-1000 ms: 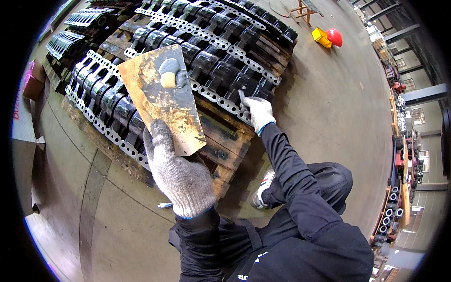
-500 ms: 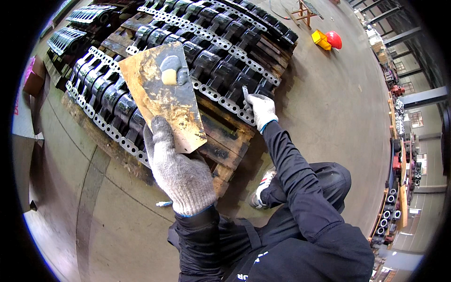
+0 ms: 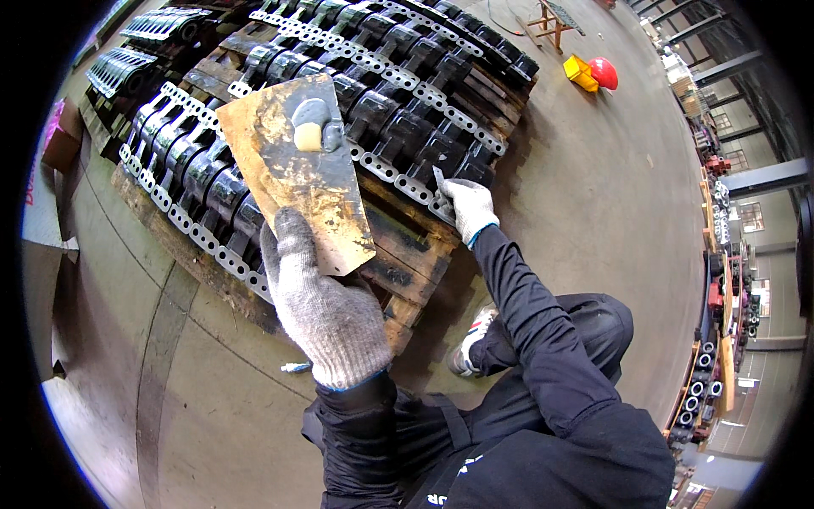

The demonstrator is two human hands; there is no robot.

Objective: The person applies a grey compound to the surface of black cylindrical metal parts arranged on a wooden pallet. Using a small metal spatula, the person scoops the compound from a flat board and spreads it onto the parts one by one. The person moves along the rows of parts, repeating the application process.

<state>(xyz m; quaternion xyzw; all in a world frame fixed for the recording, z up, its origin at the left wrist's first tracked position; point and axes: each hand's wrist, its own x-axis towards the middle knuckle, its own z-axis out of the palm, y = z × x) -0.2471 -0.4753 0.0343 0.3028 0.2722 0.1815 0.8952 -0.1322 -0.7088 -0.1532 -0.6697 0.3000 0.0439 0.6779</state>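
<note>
My left hand [image 3: 326,310], in a grey knit glove, holds up a rusty flat mixing board [image 3: 292,170] with a dab of grey and yellow putty [image 3: 312,127] near its far end. My right hand [image 3: 466,208], in a white glove, grips a small putty knife [image 3: 441,182] and presses its blade against the end of a black metal part [image 3: 441,157] on the pallet. Rows of black cast parts with silver perforated edges [image 3: 373,93] lie on the wooden pallet [image 3: 407,254] in front of me. I am crouched beside it.
More black parts [image 3: 136,59] sit stacked at the far left. A red hard hat [image 3: 604,72] and a yellow box [image 3: 581,72] lie on the concrete floor beyond. A cardboard box [image 3: 59,140] stands at left. A small tube [image 3: 295,367] lies on the floor by my knee.
My right hand has slid slightly along the end of the black part with the knife. The board in my left hand has stayed almost still.
</note>
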